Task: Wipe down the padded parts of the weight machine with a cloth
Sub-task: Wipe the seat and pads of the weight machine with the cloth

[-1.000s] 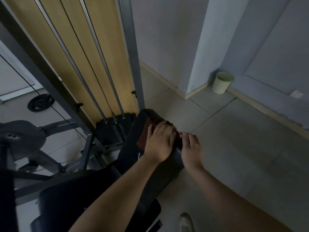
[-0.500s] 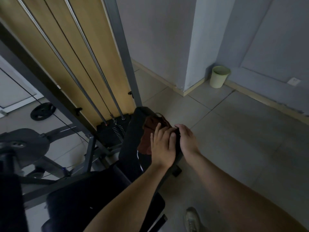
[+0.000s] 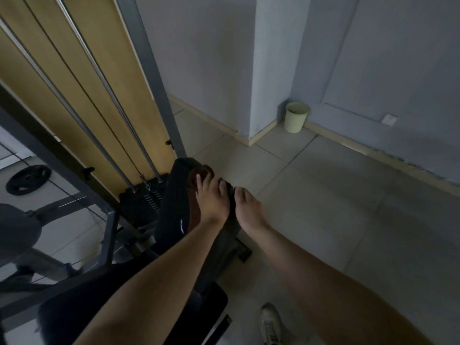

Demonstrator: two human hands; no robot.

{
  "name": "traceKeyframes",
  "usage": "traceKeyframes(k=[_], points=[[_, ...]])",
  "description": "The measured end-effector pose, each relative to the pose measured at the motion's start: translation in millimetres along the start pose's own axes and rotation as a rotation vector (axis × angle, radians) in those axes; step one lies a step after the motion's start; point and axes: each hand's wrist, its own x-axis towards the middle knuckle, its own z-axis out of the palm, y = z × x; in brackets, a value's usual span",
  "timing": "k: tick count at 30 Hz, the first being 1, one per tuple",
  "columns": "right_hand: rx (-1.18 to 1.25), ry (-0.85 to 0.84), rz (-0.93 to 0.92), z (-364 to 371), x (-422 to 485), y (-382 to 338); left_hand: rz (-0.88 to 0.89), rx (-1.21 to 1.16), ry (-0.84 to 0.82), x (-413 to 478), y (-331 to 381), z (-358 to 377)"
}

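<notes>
Near the top edge of the backrest pad point(image 3: 171, 207), the flat-fingered left grip point(image 3: 211, 201) is pushing the cloth point(image 3: 193, 179) higher than before, likely finishing this pad; the right grip point(image 3: 249, 210) is clasping its side.

- cloth point(image 3: 193, 212): mostly under the left hand point(image 3: 211, 201). Only a dark red strip beside the wrist and a bit past the fingertips show.
- right hand point(image 3: 249, 211): fingertips lost in shadow at the right edge of the back pad point(image 3: 171, 202). Cannot tell whether they grip pad, cloth or nothing.
- seat pad point(image 3: 74, 317): near end cut by the bottom edge, middle hidden by the left forearm.
- shoe point(image 3: 270, 322): heel cut off by the bottom edge.
- weight stack point(image 3: 143, 204): markings too small to read, right part behind the back pad.
- round pad point(image 3: 15, 230): cut by the left edge.
- guide rods point(image 3: 117, 102): run off the top edge.
</notes>
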Motion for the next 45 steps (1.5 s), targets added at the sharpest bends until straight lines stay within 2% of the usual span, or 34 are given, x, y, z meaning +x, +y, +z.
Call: traceKeyframes(k=[5,11,19,22,24,26,31,38,41,45], points=[[-0.145,0.054,-0.132,14.8,-3.8,0.2,0.231,-0.033,-0.04,-64.5,-11.5,12.5],[-0.252,0.0,-0.278,25.1,2.4,-7.8,0.021,-0.21,-0.106,-111.8,-36.1,27.2],[-0.463,-0.065,-0.401,34.2,32.9,-9.4,-0.348,-0.454,0.081,-17.7,-55.0,1.6],[-0.507,-0.061,-0.412,32.7,34.7,-8.9,-0.503,-0.556,0.139,-13.7,-49.2,-4.8],[-0.48,-0.082,-0.404,28.7,40.6,-11.0,-0.478,-0.655,0.196,-39.2,-33.0,0.8],[-0.415,-0.103,-0.383,24.3,47.5,-12.7,-0.37,-0.717,0.198,-71.7,-12.4,11.6],[-0.23,-0.086,-0.354,25.1,51.7,-7.7,-0.275,-0.596,0.178,-83.2,-7.4,27.5],[-0.016,-0.057,-0.256,25.0,60.5,-0.1,-0.188,-0.472,0.191,6.3,0.3,-6.2],[0.109,-0.051,-0.246,24.0,62.7,2.4,-0.107,-0.29,0.183,31.6,-1.3,-7.0],[0.241,-0.062,-0.209,21.1,60.7,1.2,-0.169,-0.143,0.143,31.3,1.5,0.8]])
